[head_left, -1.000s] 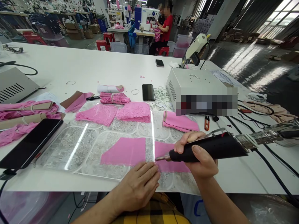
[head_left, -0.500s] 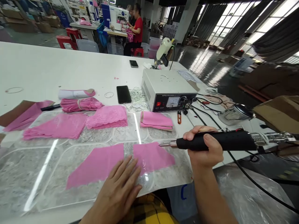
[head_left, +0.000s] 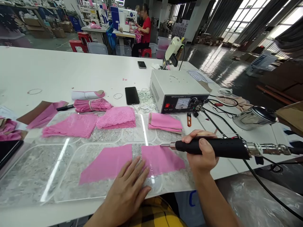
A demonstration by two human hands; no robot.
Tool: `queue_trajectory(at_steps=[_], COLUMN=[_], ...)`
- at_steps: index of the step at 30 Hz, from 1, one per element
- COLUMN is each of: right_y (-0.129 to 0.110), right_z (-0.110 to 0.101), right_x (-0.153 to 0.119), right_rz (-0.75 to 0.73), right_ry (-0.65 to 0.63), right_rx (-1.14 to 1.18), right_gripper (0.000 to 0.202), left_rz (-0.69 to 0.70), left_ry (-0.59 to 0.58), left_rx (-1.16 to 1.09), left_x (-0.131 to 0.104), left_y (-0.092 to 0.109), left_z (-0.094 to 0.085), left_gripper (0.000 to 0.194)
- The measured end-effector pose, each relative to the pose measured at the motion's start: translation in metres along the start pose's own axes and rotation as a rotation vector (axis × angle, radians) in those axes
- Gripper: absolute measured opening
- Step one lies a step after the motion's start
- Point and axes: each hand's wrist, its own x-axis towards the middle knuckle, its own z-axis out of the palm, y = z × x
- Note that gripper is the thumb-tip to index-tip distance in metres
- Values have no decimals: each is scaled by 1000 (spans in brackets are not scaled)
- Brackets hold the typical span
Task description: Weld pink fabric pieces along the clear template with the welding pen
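While fingers (head_left: 190,136) gripped, tool (head_left: 230,148) shifted right.

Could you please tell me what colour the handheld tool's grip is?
The tool's grip is black, as the head view shows best.

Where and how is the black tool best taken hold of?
Probably by its thick, rounded black handle, from the near side, as the right hand grips it: it is held nearly level, its thin metal tip pointing left, clear of the fingers.
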Motion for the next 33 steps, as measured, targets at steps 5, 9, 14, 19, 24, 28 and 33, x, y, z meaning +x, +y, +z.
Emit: queue_trajectory(at_steps=[5, 9, 14, 19, 24, 28, 33], right_y=[2, 3, 2, 0, 0, 3, 6], right_z=[0, -1, -1, 4, 16, 24, 24], right_x=[-2, -2, -1, -2, -8, -11, -12], right_rz=[-3, 19, 30, 46, 43, 49, 67], right_ry=[-27, -25, -22, -24, -42, -106, -118], right_rx=[-17, -24, -37, -41, -19, 6, 2], right_gripper=[7, 6, 3, 6, 6, 5, 5], left_rz=[-13, -21, -42, -49, -57, -61, -61], left_ry=[9, 21, 50, 55, 58, 59, 55], left_rx=[-14, -20, -36, -43, -48, -45, -32], left_x=[0, 0, 0, 0, 0, -1, -1], left_y=[1, 2, 2, 2, 3, 4, 3], left_z=[-1, 0, 0, 0, 0, 0, -1], left_gripper=[35, 33, 34, 33, 34, 33, 34])
